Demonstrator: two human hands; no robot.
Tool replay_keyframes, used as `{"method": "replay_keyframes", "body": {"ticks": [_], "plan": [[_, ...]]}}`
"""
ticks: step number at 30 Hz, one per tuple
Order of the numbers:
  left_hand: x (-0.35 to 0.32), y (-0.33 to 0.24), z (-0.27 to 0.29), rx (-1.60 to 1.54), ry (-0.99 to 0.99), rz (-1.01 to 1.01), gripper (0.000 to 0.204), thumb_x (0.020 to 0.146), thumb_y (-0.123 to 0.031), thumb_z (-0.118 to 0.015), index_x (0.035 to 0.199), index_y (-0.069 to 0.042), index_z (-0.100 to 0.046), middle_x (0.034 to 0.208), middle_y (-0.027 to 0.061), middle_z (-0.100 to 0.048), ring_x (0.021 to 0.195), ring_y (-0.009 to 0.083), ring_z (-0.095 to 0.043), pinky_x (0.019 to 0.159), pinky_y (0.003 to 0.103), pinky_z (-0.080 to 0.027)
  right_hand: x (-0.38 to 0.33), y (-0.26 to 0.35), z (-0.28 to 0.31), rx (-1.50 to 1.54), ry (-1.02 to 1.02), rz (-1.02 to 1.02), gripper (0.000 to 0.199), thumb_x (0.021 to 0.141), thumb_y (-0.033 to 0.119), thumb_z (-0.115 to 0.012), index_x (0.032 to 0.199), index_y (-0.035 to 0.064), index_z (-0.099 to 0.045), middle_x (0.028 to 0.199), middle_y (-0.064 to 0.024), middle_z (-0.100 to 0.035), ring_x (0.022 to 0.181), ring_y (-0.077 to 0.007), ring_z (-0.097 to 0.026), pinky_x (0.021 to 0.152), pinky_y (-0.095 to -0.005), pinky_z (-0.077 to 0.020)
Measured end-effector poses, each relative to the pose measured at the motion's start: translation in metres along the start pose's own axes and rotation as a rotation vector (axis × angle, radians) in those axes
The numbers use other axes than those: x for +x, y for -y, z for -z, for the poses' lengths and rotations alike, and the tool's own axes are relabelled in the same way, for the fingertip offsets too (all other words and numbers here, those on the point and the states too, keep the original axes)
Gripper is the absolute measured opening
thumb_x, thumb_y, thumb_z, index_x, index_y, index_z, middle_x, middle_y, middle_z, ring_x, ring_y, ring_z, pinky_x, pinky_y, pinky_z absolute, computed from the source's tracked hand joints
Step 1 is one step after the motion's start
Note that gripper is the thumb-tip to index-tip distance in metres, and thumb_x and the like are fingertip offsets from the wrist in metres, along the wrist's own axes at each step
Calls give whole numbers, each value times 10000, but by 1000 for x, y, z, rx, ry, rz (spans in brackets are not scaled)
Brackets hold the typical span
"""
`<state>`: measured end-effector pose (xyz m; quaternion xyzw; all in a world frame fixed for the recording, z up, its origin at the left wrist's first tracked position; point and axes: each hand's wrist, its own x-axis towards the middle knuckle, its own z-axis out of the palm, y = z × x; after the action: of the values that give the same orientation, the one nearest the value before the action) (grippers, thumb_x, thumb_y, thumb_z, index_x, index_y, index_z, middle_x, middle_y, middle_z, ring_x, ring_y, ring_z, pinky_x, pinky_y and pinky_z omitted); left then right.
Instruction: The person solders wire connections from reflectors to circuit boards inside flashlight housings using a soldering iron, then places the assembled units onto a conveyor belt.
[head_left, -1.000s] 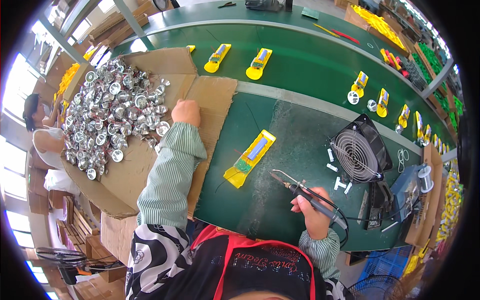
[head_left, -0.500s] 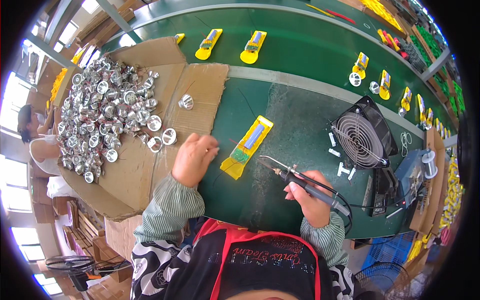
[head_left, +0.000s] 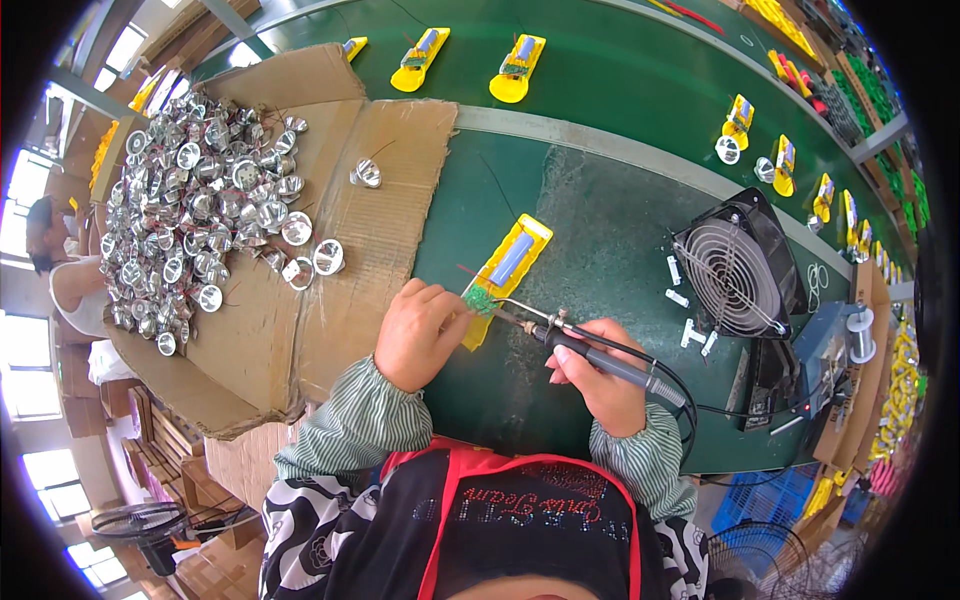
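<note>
A yellow plastic housing [head_left: 537, 232] lies on the green bench in front of me, with a blue cylindrical battery [head_left: 513, 258] and a small green circuit board [head_left: 481, 300] in it. My left hand [head_left: 422, 335] is closed in a pinch at the board's left edge; its fingertips hide what they grip. My right hand [head_left: 608, 378] is wrapped round a soldering iron [head_left: 600, 362] with a dark grey handle. A thin metal tube runs along the iron. Both its tip and the tube's end reach the board. Thin wires stick out around the housing.
At left, a cardboard box [head_left: 345, 240] holds many silver reflector cups [head_left: 215, 215]. A black fan [head_left: 738, 265] stands right, with small white parts [head_left: 690, 331] beside it and a solder spool [head_left: 859, 335] beyond. More yellow housings [head_left: 517, 68] sit on the green belt [head_left: 620, 75]. Another person [head_left: 75, 285] is far left.
My left hand has moved right and down to the circuit board, its fingers now pinched. The soldering iron has come left onto the board. The whole view has shifted slightly.
</note>
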<state>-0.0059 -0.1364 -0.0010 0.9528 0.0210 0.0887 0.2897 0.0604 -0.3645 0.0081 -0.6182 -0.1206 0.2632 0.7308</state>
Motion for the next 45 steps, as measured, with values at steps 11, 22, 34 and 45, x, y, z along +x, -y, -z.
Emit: {"method": "replay_keyframes", "body": {"ticks": [11,22,34,45], "plan": [[0,1,-3,-26,-19,31,44,736,-70,-630,740,-40,-598,661,68,-548,673,239,-501,621,358,-410,6,-6,-1,-35,52,9,147,833,-1,-592,953,-39,-516,776,-150,-639,643,-152,-632,571,-253,-543],[2,0,-2,-24,-13,31,57,713,-64,-639,731,-42,-589,650,58,-545,660,235,-503,618,353,-409,4,0,0,-5,-22,-14,153,810,2,-625,923,-53,-538,755,-122,-650,623,-128,-624,569,-251,-530],[-1,-1,1,4,15,41,91,723,-70,-651,800,-42,-612,722,74,-563,694,239,-523,648,357,-423,-6,7,8,-28,-32,-7,158,814,-4,-622,936,-54,-536,770,-128,-651,644,-129,-628,582,-250,-531],[-20,27,30,-437,120,345,281,746,-53,-692,1013,8,-630,921,74,-604,735,141,-563,630,250,-462,-11,9,10,-17,-62,15,146,818,-12,-617,933,-52,-536,764,-126,-647,639,-127,-623,581,-248,-527]]}}
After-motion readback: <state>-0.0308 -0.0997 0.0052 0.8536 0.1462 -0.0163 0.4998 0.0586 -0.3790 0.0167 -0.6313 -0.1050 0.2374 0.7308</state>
